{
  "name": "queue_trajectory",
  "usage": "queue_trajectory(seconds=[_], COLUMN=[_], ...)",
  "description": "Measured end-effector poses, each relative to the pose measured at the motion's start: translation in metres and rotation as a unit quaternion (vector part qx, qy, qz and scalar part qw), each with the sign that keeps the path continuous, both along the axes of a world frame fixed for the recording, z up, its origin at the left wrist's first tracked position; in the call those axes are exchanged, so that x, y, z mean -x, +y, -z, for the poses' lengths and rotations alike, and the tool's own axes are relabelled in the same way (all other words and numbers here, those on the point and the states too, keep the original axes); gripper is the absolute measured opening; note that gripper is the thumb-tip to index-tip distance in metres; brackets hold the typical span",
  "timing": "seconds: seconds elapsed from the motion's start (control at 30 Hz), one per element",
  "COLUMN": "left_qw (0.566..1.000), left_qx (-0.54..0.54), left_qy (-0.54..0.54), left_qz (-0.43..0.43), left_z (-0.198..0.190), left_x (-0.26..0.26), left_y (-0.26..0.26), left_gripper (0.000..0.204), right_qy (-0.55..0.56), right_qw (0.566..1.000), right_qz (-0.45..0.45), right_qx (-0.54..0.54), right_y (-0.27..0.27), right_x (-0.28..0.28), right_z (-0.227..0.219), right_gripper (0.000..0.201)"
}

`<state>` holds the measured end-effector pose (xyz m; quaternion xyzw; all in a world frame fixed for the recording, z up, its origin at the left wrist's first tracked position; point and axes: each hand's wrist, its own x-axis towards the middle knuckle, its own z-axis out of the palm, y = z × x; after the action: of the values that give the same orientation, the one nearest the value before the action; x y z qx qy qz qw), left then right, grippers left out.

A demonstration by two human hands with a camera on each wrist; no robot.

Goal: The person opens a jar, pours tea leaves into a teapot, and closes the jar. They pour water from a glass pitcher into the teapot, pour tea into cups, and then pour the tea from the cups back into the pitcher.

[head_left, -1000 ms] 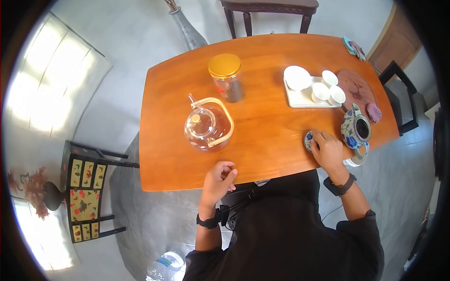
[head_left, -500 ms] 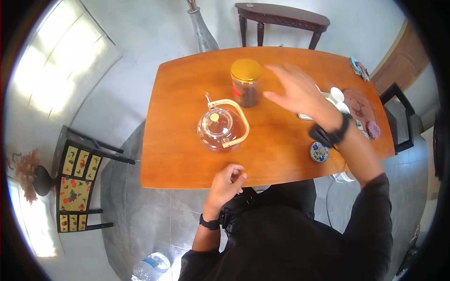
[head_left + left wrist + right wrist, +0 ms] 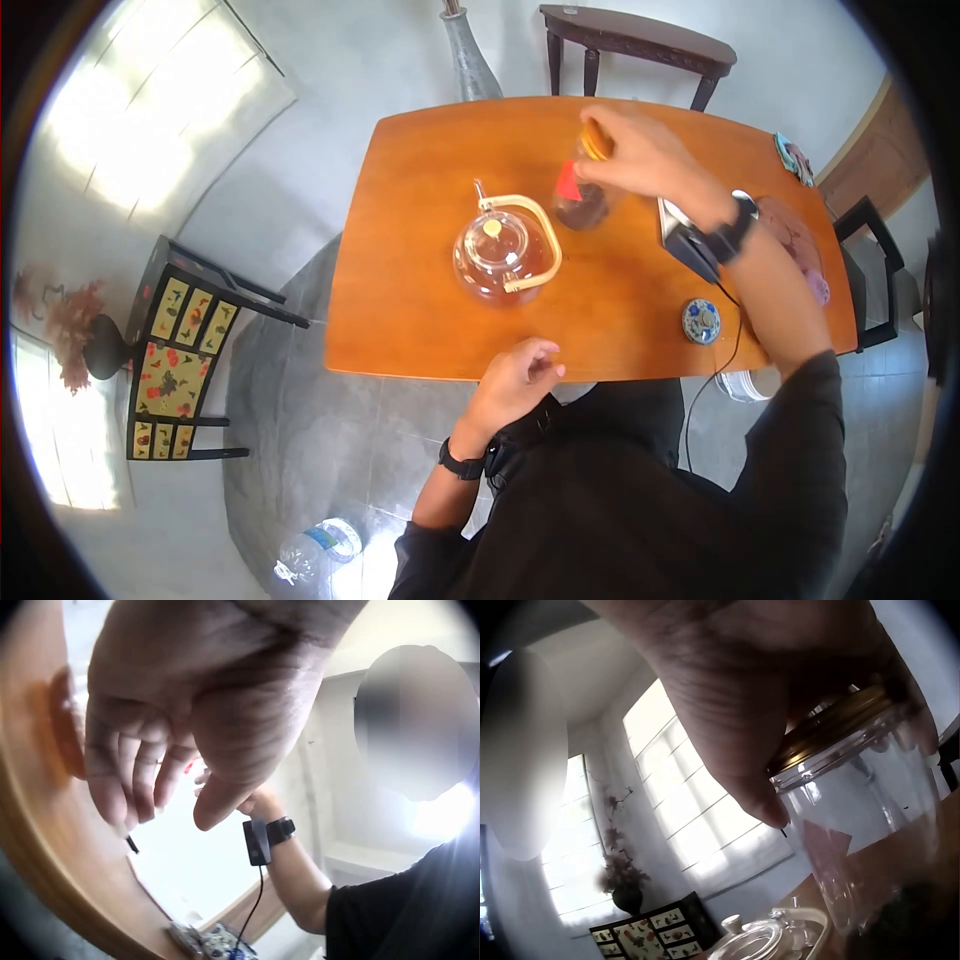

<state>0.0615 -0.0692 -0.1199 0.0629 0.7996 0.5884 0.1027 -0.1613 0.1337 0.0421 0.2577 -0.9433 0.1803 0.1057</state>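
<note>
My right hand point(image 3: 650, 155) grips a clear jar point(image 3: 580, 208) from above, with the thumb and fingers spread around its gold lid point(image 3: 836, 727). Dark contents lie low in the jar, and a red label marks its side. Just left of it stands a glass teapot point(image 3: 490, 265) with a pale curved handle and clear lid. Loosely curled and holding nothing, my left hand point(image 3: 518, 382) hovers at the table's front edge. A blue-and-white porcelain lid point(image 3: 702, 321) lies on the table below my right forearm, which hides the porcelain teapot.
A white tray point(image 3: 673, 222) shows partly from under the right wrist. Beyond the forearm lie a round reddish mat point(image 3: 785, 222) and a pink item point(image 3: 818, 289). Folded cloths point(image 3: 794, 158) sit at the far right corner of the wooden table point(image 3: 420, 150). A cable point(image 3: 728, 362) hangs from the right wrist camera.
My right hand left the porcelain lid, reached forward and left across the table, and took hold of the jar's top. The left hand keeps its place by the table edge.
</note>
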Motion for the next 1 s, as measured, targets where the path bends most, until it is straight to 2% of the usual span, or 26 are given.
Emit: queue_trajectory(seconds=[0.03,0.1,0.13,0.17,0.2,0.23,0.3,0.33,0.4,0.43,0.5,0.53,0.63,0.7,0.77,0.83,0.9,0.93,0.97,1.0], left_qw=[0.996,0.965,0.966,0.938,0.902,0.903,0.969,0.978,0.972,0.965,0.965,0.964,0.969,0.967,0.977,0.981,0.982,0.976,0.976,0.983], left_qx=[0.056,0.128,0.127,0.177,0.224,0.222,0.095,0.074,0.094,0.113,0.139,0.161,0.179,0.189,0.140,0.126,0.056,0.078,0.078,0.054], left_qy=[0.074,0.227,0.224,0.293,0.361,0.359,0.228,0.195,0.215,0.239,0.221,0.210,0.160,0.157,0.125,0.089,-0.053,-0.079,-0.079,-0.073], left_qz=[0.015,-0.016,-0.014,-0.049,-0.083,-0.077,-0.022,-0.024,-0.011,-0.003,0.016,0.031,0.065,0.068,0.103,0.115,0.174,0.185,0.185,0.161], left_z=[-0.015,-0.046,-0.064,-0.081,-0.088,-0.083,-0.070,-0.074,-0.073,-0.073,-0.075,-0.076,-0.065,-0.062,-0.065,-0.072,-0.078,-0.078,-0.075,-0.070], left_x=[-0.005,-0.009,-0.009,-0.008,-0.007,-0.006,-0.009,-0.015,-0.025,-0.032,-0.043,-0.047,-0.057,-0.062,-0.065,-0.064,-0.059,-0.057,-0.058,-0.061], left_y=[0.007,0.025,0.035,0.045,0.054,0.061,0.075,0.080,0.080,0.078,0.070,0.067,0.056,0.053,0.049,0.040,0.028,0.021,0.015,0.010], left_gripper=[0.046,0.074,0.074,0.085,0.097,0.097,0.109,0.093,0.089,0.086,0.083,0.080,0.080,0.080,0.079,0.080,0.082,0.094,0.094,0.095], right_qy=[-0.011,-0.030,-0.022,-0.044,-0.061,-0.094,-0.135,-0.139,-0.184,-0.191,-0.195,-0.206,-0.209,-0.221,-0.168,-0.162,-0.122,-0.128,-0.143,-0.196], right_qw=[1.000,0.999,0.999,0.998,0.996,0.992,0.988,0.988,0.976,0.975,0.949,0.940,0.932,0.924,0.935,0.932,0.922,0.903,0.867,0.830], right_qz=[0.005,-0.014,-0.033,-0.049,-0.067,-0.086,-0.075,-0.071,-0.083,-0.081,-0.172,-0.180,-0.173,-0.178,-0.228,-0.244,-0.268,-0.267,-0.273,-0.230], right_qx=[-0.009,-0.001,0.000,0.005,0.003,-0.004,-0.001,0.002,0.080,0.086,0.180,0.204,0.242,0.255,0.215,0.215,0.253,0.310,0.392,0.468], right_y=[0.009,0.026,0.033,0.037,0.040,0.041,0.041,0.047,0.056,0.061,0.072,0.072,0.066,0.067,0.071,0.077,0.086,0.092,0.093,0.089], right_x=[-0.026,-0.081,-0.104,-0.129,-0.151,-0.169,-0.197,-0.203,-0.211,-0.214,-0.216,-0.220,-0.237,-0.245,-0.249,-0.247,-0.242,-0.237,-0.231,-0.227], right_z=[-0.010,-0.019,-0.013,-0.013,-0.009,-0.009,-0.005,-0.002,0.010,0.019,0.042,0.055,0.095,0.106,0.102,0.099,0.094,0.100,0.111,0.125], right_gripper=[0.062,0.060,0.060,0.060,0.061,0.061,0.063,0.063,0.063,0.063,0.061,0.059,0.059,0.061,0.064,0.067,0.068,0.070,0.070,0.071])
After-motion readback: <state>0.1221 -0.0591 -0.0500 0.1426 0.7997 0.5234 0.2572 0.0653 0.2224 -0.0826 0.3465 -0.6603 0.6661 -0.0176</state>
